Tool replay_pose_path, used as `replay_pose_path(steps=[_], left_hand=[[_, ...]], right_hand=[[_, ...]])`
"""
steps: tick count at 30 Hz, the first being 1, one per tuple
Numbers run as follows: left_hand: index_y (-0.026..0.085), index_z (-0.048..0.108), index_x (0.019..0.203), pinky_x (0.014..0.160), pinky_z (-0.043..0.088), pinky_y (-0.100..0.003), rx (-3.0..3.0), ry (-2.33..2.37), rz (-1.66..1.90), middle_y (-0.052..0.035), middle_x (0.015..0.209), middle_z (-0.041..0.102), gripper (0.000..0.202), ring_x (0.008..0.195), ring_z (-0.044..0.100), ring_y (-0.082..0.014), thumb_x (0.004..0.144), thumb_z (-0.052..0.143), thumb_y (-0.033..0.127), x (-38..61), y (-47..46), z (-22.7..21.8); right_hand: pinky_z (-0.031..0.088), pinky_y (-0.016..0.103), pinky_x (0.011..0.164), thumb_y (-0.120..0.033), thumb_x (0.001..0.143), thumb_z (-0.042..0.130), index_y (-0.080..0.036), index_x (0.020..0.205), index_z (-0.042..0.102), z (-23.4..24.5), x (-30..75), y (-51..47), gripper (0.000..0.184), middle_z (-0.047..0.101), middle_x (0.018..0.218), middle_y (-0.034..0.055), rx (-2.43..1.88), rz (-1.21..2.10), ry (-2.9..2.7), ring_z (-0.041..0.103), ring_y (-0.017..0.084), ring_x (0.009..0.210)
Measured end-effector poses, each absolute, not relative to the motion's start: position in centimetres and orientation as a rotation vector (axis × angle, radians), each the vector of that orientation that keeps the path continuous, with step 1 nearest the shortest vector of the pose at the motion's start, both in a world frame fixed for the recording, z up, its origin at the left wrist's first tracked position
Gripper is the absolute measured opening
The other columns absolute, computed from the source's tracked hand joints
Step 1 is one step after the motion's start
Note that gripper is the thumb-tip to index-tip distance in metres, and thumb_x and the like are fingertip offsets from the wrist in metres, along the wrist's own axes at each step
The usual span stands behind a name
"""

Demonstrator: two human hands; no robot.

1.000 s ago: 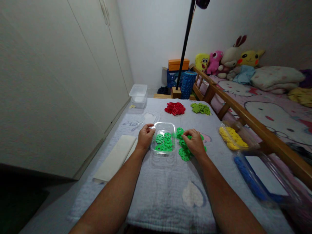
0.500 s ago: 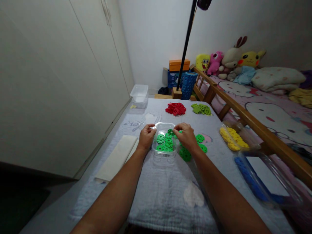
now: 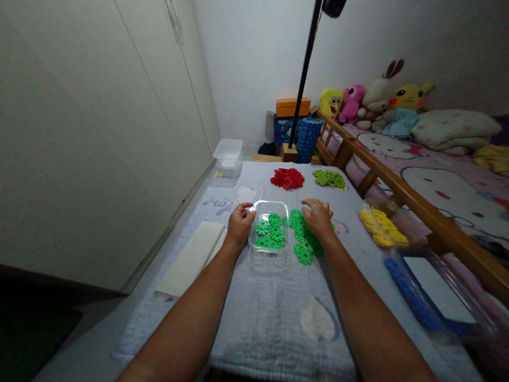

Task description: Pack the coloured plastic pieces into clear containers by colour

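Observation:
My left hand [image 3: 240,225] pinches the left rim of a clear plastic container [image 3: 287,233], which stands on the cloth. Several green snowflake-shaped plastic discs [image 3: 274,232] lie inside it, towards the near end. To the right of the container, a loose spread of the same green discs [image 3: 305,253] rests on the cloth, partly covered by my right hand [image 3: 318,216]. That hand hovers over or touches the spread, thumb and index finger apart; nothing shows between them, and the other fingers are partly hidden.
Farther back lie a red disc pile [image 3: 287,179] and a yellow-green one [image 3: 329,179]. Stacked clear containers [image 3: 228,156] stand at the far left. A folded beige cloth [image 3: 191,260] lies left. Yellow discs [image 3: 382,228] and a blue-filled box [image 3: 433,292] sit by the wooden bed rail [image 3: 389,185].
My right hand has moved right, from above the container to the loose green discs. A disc it held at the container's far right is no longer between its fingers. My left hand stays put.

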State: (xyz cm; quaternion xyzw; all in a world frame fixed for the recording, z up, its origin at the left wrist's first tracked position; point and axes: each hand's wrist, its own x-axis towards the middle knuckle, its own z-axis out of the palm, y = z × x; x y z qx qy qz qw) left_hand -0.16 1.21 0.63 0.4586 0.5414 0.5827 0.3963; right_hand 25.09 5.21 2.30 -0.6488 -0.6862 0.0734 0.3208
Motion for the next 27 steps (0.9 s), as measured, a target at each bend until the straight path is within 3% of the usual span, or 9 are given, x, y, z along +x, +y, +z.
replay_pose_path(steps=[4, 13, 19, 27], left_hand=[[0.017, 0.065, 0.105, 0.052, 0.028, -0.023, 1.166, 1.376, 1.470, 0.0105, 0.058, 0.040, 0.038, 0.050, 0.035, -0.0093, 0.074, 0.069, 0.039, -0.2, 1.1, 0.8], [0.018, 0.066, 0.105, 0.052, 0.028, -0.023, 1.170, 1.388, 1.468, 0.0100, 0.060, 0.041, 0.038, 0.051, 0.035, -0.0093, 0.075, 0.069, 0.040, -0.2, 1.1, 0.7], [0.018, 0.066, 0.104, 0.052, 0.028, -0.022, 1.147, 1.368, 1.472, 0.0100, 0.060, 0.041, 0.038, 0.050, 0.036, -0.0093, 0.074, 0.070, 0.040, -0.2, 1.1, 0.5], [0.018, 0.066, 0.104, 0.052, 0.029, -0.022, 1.158, 1.377, 1.479, 0.0095, 0.060, 0.043, 0.036, 0.051, 0.036, -0.0094, 0.074, 0.069, 0.038, -0.2, 1.2, 0.5]], right_hand=[[0.031, 0.052, 0.104, -0.022, 0.094, 0.051, -0.024, 0.125, 0.073, 1.0, 24.3, 5.2, 0.039, 0.072, 0.132, 0.0120, -1.770, 0.158, -1.942, 0.048, 0.034, 0.123], [0.035, 0.050, 0.097, -0.024, 0.089, 0.061, -0.023, 0.112, 0.077, 1.1, 24.0, 4.6, 0.028, 0.070, 0.119, 0.0167, -1.890, 0.062, -2.076, 0.054, 0.035, 0.113], [0.038, 0.046, 0.096, -0.025, 0.088, 0.056, -0.023, 0.094, 0.076, 2.6, 24.7, 4.6, 0.021, 0.077, 0.104, 0.0085, -1.710, 0.244, -1.756, 0.059, 0.030, 0.104], [0.036, 0.042, 0.099, -0.025, 0.090, 0.062, -0.025, 0.095, 0.078, 5.9, 21.7, 2.5, 0.017, 0.075, 0.107, 0.0068, -1.396, 0.329, -1.907, 0.057, 0.028, 0.111]])
